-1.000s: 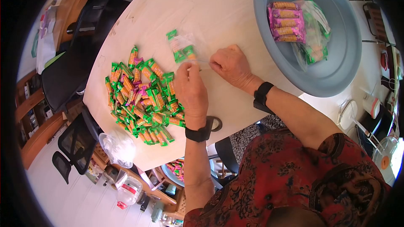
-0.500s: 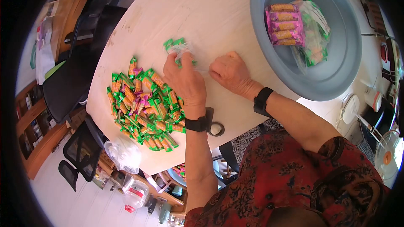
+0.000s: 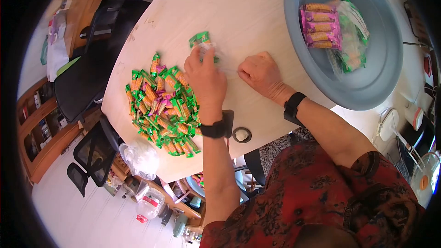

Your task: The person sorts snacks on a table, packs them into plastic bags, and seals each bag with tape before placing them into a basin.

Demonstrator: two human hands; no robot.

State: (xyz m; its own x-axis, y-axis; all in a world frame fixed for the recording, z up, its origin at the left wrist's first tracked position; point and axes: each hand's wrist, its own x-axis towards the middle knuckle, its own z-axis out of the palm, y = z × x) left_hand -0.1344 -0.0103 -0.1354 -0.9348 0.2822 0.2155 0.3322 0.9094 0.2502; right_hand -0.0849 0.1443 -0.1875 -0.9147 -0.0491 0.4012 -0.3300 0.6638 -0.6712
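Observation:
My left hand (image 3: 205,76) is on a clear plastic bag (image 3: 209,48), its fingers bent down over the film. Green-ended snack packets (image 3: 199,39) show at the bag's far end. My right hand (image 3: 261,74) rests on the table just to the right, curled into a fist. Blurred clear film runs towards it, but what its fingers hold is hidden. Beside my left wrist lies a big heap of small wrapped snacks (image 3: 163,108), mostly green and orange with a few purple ones.
A blue-grey basin (image 3: 367,85) at the right holds a row of purple packets (image 3: 320,26) and a clear bag of green packets (image 3: 350,36). A small round dark object (image 3: 241,134) lies near the table's front edge. White plastic bags (image 3: 140,160) and a black chair (image 3: 94,154) are at lower left.
The view has shifted, so the heap and the basin appear farther right. Both hands stay close together, the left still at the clear bag and the right still curled.

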